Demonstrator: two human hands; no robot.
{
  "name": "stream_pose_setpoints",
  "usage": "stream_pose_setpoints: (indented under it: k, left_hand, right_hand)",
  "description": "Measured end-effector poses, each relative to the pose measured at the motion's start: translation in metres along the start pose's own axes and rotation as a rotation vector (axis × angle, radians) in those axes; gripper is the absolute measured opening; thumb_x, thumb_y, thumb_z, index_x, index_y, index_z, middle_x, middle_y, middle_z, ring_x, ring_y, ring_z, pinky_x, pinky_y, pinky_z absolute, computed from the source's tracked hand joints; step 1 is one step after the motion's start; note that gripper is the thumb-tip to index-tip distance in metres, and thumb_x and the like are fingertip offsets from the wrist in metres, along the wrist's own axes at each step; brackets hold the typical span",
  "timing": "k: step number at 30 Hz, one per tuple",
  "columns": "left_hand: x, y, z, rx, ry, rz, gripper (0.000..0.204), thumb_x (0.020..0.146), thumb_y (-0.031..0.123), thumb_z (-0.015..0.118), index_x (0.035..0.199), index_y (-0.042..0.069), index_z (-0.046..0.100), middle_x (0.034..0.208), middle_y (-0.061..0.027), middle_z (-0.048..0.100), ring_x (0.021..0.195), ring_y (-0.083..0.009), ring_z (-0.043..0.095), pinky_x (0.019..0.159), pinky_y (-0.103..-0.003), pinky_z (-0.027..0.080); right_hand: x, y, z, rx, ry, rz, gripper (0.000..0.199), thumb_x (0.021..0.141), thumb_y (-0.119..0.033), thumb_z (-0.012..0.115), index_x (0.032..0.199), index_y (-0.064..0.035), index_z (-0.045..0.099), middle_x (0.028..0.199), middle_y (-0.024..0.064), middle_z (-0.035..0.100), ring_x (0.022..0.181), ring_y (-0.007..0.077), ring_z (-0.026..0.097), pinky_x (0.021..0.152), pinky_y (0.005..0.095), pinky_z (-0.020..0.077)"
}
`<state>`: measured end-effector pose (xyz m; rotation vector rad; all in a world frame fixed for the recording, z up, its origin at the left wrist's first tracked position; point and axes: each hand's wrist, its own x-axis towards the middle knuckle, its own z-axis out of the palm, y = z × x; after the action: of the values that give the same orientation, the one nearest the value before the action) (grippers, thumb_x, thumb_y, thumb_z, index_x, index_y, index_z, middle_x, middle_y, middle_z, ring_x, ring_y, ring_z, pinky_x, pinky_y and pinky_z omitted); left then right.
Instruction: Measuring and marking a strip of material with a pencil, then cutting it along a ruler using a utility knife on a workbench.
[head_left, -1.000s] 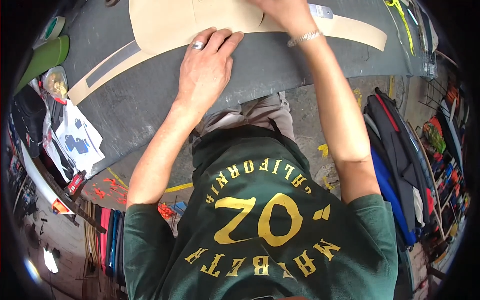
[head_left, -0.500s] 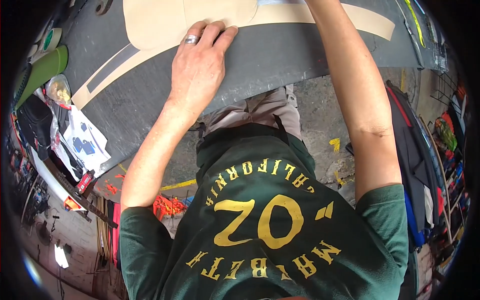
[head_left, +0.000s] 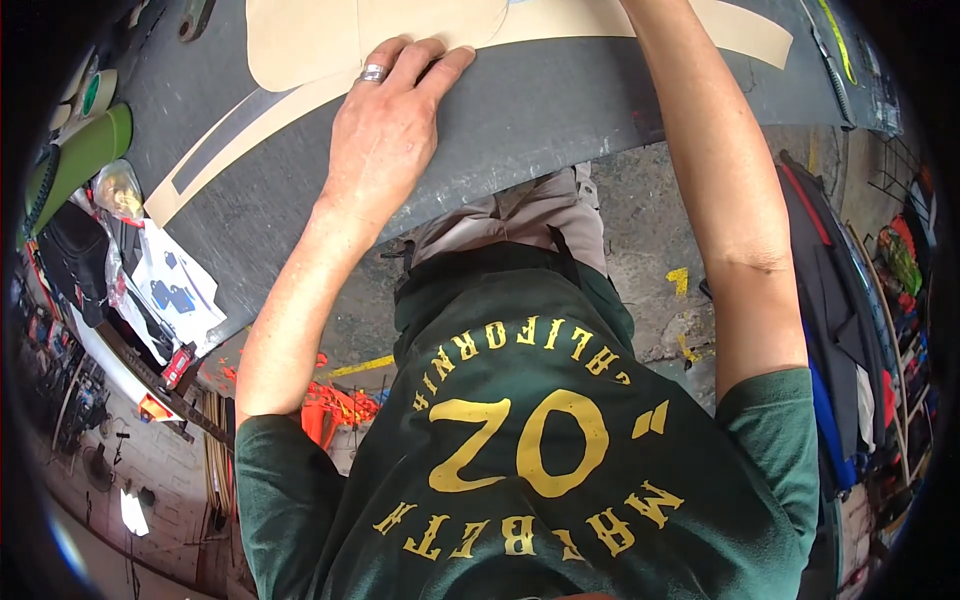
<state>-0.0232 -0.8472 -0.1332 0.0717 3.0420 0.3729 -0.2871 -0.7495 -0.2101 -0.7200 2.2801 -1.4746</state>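
Note:
My left hand (head_left: 388, 135) lies palm down, fingers stretched out and slightly apart, a ring on one of them. Its fingertips rest on the lower edge of a flat tan sheet (head_left: 305, 45) with rounded corners. Under that sheet runs a long curved tan strip (head_left: 740, 30), which bends across the dark grey table (head_left: 545, 100). The strip's left end shows a slot-like opening with the dark table visible through it. My right forearm reaches over the strip and out past the top edge, so the right hand is out of sight.
At the left are a green roll (head_left: 85, 155), a tape roll (head_left: 98, 92), a clear plastic bag (head_left: 118, 190) and a printed paper sheet (head_left: 190, 300). A dark metal tool (head_left: 195, 18) lies at the far left. A yellow-green strip (head_left: 836, 40) lies far right. Dark cloth (head_left: 820, 260) hangs beside the table.
My left hand has shifted slightly left and toward me on the tan sheet's edge. The right arm stays nearly in place.

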Motion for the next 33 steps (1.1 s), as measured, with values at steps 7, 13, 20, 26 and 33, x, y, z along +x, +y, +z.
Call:
stream_pose_setpoints:
  k: [7,13,20,26,33]
  left_hand:
    - [0.003,0.002,0.001,0.019,0.016,0.016,0.055,0.082,-0.007,0.059,0.133,0.013,0.062,0.134,-0.0049,0.059,0.13,-0.0286,0.053,0.108,-0.039,0.05]
    - [0.001,-0.007,0.006,-0.045,-0.002,0.034,0.063,0.079,-0.011,0.059,0.136,0.014,0.06,0.137,-0.0027,0.058,0.137,-0.0275,0.05,0.11,-0.038,0.05]
    - [0.006,-0.003,0.001,0.008,-0.019,0.043,0.06,0.081,-0.009,0.059,0.135,0.015,0.061,0.135,-0.003,0.059,0.133,-0.0274,0.053,0.107,-0.039,0.052]
    - [0.01,0.006,-0.004,0.048,-0.036,0.035,0.048,0.087,0.0,0.059,0.134,0.01,0.061,0.137,-0.0052,0.058,0.131,-0.0271,0.052,0.111,-0.04,0.047]
    - [0.008,0.0,-0.001,0.009,-0.04,0.072,0.05,0.086,-0.003,0.058,0.135,0.009,0.061,0.137,-0.0049,0.059,0.131,-0.0265,0.053,0.112,-0.04,0.046]
  right_hand:
    - [-0.015,-0.002,-0.027,-0.103,0.013,0.03,0.066,0.077,-0.009,0.082,0.134,0.0093,0.055,0.092,0.0122,0.073,0.084,0.0219,0.07,0.08,0.0324,0.0558]
    - [0.003,-0.001,-0.031,0.033,0.078,0.05,0.069,0.079,-0.008,0.08,0.137,0.0131,0.05,0.094,0.0161,0.073,0.086,0.0208,0.071,0.079,0.031,0.0563]
    - [0.03,-0.014,-0.037,0.025,0.093,0.09,0.065,0.079,-0.002,0.077,0.136,0.0116,0.05,0.089,0.014,0.073,0.078,0.0202,0.07,0.073,0.0306,0.0568]
    - [0.027,-0.004,-0.076,0.659,-0.272,0.793,0.063,0.08,-0.001,0.076,0.136,0.0103,0.051,0.087,0.0121,0.072,0.073,0.0166,0.067,0.068,0.029,0.0552]
    - [-0.009,0.016,-0.066,0.07,0.107,0.136,0.062,0.084,-0.003,0.074,0.14,0.0086,0.048,0.089,0.0122,0.072,0.069,0.0148,0.065,0.063,0.0269,0.0532]
